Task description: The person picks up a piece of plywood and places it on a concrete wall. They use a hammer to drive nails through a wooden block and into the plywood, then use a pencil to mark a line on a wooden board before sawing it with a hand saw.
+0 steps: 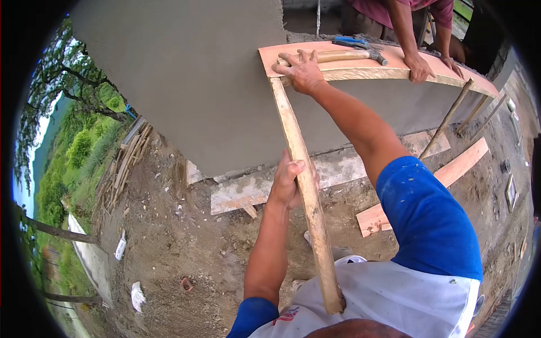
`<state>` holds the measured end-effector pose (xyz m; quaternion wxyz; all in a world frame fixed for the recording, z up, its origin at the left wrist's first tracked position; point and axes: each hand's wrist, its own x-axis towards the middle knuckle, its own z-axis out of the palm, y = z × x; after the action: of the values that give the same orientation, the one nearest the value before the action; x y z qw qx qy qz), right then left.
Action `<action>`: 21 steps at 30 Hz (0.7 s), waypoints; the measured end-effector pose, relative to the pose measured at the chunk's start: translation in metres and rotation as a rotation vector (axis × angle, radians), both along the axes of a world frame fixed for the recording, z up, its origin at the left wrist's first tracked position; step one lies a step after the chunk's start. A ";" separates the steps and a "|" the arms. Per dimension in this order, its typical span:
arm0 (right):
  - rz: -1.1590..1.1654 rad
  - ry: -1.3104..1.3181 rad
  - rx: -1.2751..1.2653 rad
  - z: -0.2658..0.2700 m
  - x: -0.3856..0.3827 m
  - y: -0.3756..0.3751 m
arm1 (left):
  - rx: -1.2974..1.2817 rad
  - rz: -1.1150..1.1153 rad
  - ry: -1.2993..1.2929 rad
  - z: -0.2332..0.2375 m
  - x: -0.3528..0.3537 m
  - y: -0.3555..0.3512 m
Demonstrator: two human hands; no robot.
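Observation:
My left hand (291, 180) is wrapped round a long wooden pole (307, 191). The pole's upper end meets the left end of a plywood board (270, 59), and its lower end is near my body. My right hand (302, 70) rests on the board's left end with its fingers spread over the handle of a hammer (349, 55). The hammer lies along the board, its head to the right. Beside it is a blue-handled tool (350, 41). A co-worker's hands (420, 67) press on the board further right.
A smooth grey wall (169, 73) stands below and left of the board. Thin props (448, 117) hold up the board's right part. Planks (236, 197) (462, 162) lie on the dirt ground (197, 253), and a stick pile (127, 163) is at the left.

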<state>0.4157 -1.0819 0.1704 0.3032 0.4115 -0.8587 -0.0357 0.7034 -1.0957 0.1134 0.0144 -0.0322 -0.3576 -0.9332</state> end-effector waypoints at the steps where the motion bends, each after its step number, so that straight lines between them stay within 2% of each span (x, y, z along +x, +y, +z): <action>1: -0.007 -0.008 0.010 0.000 0.000 0.000 | 0.001 -0.002 -0.009 0.001 0.001 0.000; 21: -0.024 -0.014 0.014 0.001 0.001 0.000 | -0.006 0.005 -0.025 0.002 0.003 0.001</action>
<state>0.4171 -1.0820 0.1716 0.2938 0.4037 -0.8654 -0.0425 0.7059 -1.0951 0.1153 0.0123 -0.0196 -0.3607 -0.9324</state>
